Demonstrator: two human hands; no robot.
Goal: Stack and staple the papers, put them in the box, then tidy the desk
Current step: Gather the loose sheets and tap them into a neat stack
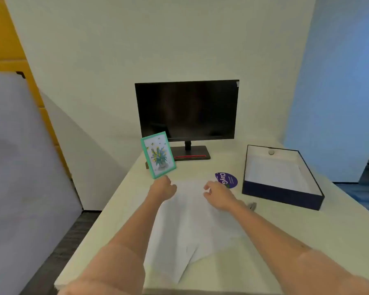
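Note:
Several white papers lie loosely overlapped on the pale desk in front of me. My left hand hovers at their far left corner, fingers curled, just below a green picture frame. My right hand rests over the papers' far right edge with fingers apart and bent; nothing is visibly held in it. An open dark blue box with a white lining stands at the right, with a sheet lying inside. A small grey object, perhaps the stapler, peeks out behind my right wrist.
A black monitor stands at the back of the desk. The green-framed flower picture leans left of its base. A round purple lid or sticker lies between my right hand and the box. The desk's left edge drops to the floor.

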